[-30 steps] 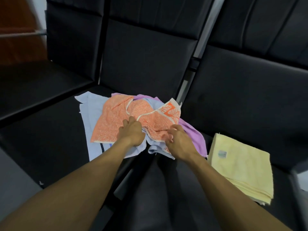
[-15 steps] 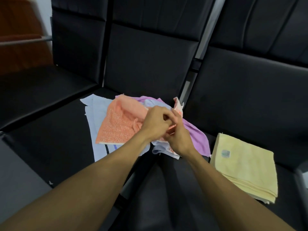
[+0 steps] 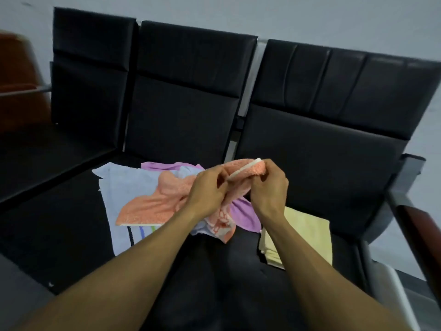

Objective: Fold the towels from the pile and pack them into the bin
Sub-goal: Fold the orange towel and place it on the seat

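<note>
Three black padded seats make up the bench [image 3: 310, 163], which runs along a pale wall, with a reddish-brown armrest [image 3: 420, 225] at its right end. Spread on the middle seat lies a pale blue towel [image 3: 124, 187] with coloured stripes near its front edge, and a purple towel [image 3: 243, 211] lies crumpled on it toward the right. On the right seat, just beside the purple one, sits a folded yellow towel [image 3: 307, 232], partly hidden by the right forearm. An orange patterned towel [image 3: 152, 206] drapes over the pile, its upper edge lifted off the seat. Both hands hold that edge up close together: the left hand [image 3: 207, 189] grips it with curled fingers, and the right hand [image 3: 269, 185] pinches its white-trimmed border.
</note>
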`<state>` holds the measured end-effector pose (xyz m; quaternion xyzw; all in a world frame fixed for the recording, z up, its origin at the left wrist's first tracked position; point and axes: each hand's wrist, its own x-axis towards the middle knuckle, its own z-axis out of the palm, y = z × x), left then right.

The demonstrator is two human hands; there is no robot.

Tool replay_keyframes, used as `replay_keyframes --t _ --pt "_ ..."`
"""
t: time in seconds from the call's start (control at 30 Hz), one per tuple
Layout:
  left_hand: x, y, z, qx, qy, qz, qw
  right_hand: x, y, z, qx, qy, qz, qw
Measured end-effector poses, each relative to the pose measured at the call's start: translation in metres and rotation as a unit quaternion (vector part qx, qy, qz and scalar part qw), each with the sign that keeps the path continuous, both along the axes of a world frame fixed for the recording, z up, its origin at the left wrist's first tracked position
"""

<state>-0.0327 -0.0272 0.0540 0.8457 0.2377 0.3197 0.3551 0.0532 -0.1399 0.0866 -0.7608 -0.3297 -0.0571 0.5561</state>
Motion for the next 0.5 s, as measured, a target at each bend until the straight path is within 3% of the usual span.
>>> replay_keyframes --t 0.23,0.5 --pt "0.001 -0.046 0.073 -0.002 -0.092 -0.004 0.996 -0.005 -0.061 0.064 0.053 -0.008 -0.025 0.998" --pt "0.005 -0.113 0.092 -0.001 -0.085 -0.080 0.993 -0.012 -0.133 0.082 -0.021 0.006 -0.044 0.999"
